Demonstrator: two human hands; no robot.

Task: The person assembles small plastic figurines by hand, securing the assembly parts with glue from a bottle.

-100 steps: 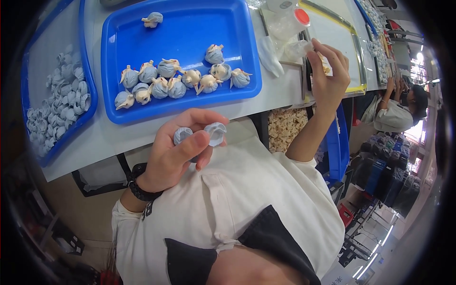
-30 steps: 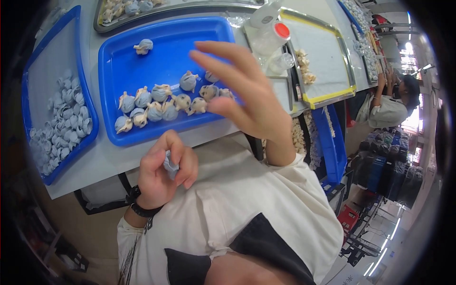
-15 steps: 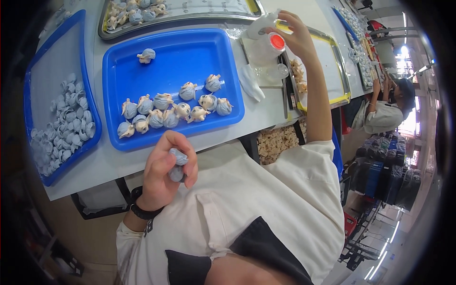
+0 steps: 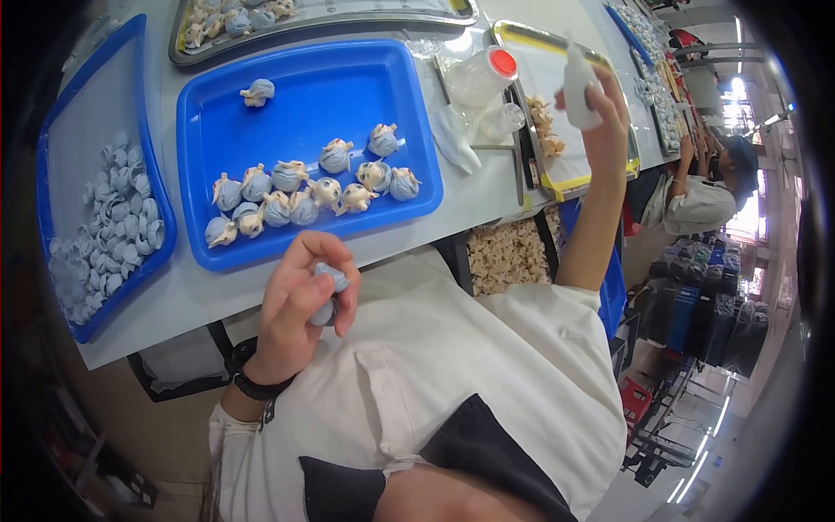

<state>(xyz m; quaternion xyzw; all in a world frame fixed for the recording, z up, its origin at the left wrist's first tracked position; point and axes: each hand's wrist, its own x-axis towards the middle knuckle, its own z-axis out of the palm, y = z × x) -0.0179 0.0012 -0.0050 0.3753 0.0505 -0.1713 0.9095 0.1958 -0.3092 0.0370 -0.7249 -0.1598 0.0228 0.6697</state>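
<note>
In front of my chest, my left hand (image 4: 291,304) is closed around grey-blue moulded doll-hair pieces (image 4: 329,277); the fingers partly cover them. Off to the right, my raised right hand (image 4: 606,126) grips a white squeeze bottle (image 4: 577,91) with its thin nozzle pointing up. Beyond my left hand lies a blue tray (image 4: 322,96). Small doll heads (image 4: 290,175) with grey-blue hair are grouped in its near half, and a single doll head (image 4: 257,92) sits apart near its far left corner.
A blue-rimmed tray (image 4: 163,196) at left holds many loose hair pieces (image 4: 113,235). A metal tray (image 4: 330,36) with doll heads stands at the back. A red-lidded jar (image 4: 474,78) and a yellow-edged tray (image 4: 596,178) with beige parts (image 4: 544,126) are at right. A person (image 4: 704,191) works farther right.
My right hand has lifted the white bottle from beside the red-lidded jar and carried it right and nearer to me. My left hand still holds the hair pieces, almost unmoved.
</note>
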